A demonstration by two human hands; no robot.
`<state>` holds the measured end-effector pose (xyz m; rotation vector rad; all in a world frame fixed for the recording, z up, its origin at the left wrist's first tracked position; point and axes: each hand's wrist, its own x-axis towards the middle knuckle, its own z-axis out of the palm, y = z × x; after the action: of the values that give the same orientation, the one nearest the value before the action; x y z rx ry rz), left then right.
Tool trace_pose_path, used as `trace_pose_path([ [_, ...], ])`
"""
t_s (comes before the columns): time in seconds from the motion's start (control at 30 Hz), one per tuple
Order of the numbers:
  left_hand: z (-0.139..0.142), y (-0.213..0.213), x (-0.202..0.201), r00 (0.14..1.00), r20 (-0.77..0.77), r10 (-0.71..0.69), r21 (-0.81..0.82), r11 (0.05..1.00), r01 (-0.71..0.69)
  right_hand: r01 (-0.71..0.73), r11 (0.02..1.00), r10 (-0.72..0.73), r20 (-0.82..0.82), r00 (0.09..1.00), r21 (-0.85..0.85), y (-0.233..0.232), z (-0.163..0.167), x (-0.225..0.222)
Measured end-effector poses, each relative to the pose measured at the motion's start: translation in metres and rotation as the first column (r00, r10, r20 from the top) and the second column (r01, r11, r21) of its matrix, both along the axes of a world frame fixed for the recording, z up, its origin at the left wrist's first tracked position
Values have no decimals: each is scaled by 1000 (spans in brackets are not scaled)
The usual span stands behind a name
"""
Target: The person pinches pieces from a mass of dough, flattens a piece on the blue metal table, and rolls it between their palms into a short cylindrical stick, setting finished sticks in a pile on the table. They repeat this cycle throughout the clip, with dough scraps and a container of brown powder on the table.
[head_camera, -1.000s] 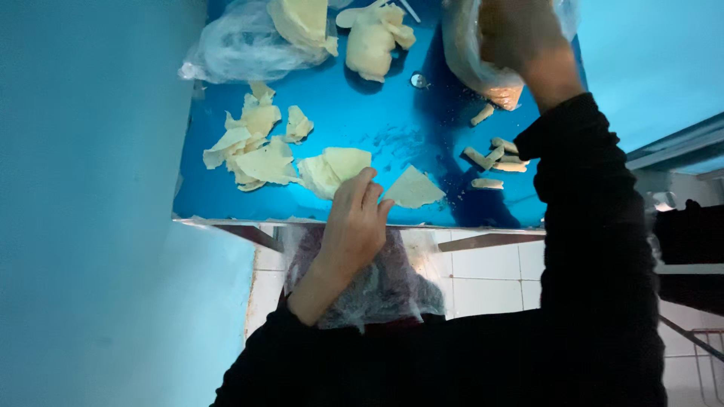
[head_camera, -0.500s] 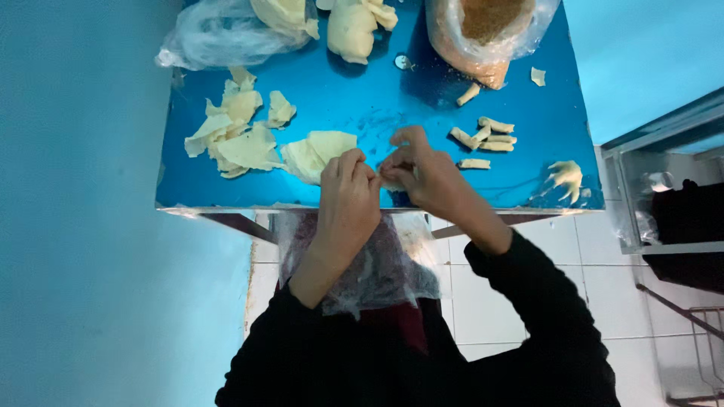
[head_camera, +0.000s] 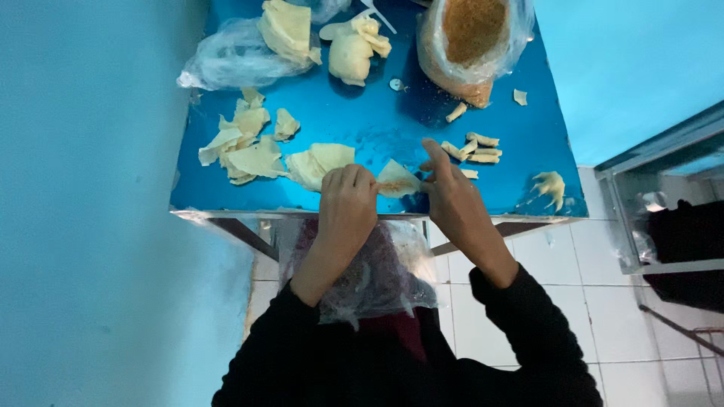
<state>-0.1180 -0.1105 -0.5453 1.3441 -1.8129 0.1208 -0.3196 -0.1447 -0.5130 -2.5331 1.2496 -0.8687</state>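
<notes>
The dough wrapper [head_camera: 397,181] (filling on it) spans between left hand [head_camera: 345,205] and right hand [head_camera: 451,197], both pinching its edges, near the table [head_camera: 377,124] front edge.

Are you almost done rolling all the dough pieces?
Not yet. A few finished rolls lie on the blue table. The left hand and right hand hold one dough sheet with filling on it. A pile of flat sheets and the filling bag wait.
</notes>
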Motion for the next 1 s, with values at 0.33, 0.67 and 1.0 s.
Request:
trace_pose_path([
  [0.33,-4,8,-2,955,-249,-162,105,976,193,-20,980,16,22,1000,200,-1,12,10],
  [0.67,-23,-13,6,966,93,-243,20,970,242,-138,974,137,18,990,181,12,20,12],
  [1.0,-20,-30,-4,993,24,-119,55,992,117,-214,904,221,24,975,370,-36,26,21],
])
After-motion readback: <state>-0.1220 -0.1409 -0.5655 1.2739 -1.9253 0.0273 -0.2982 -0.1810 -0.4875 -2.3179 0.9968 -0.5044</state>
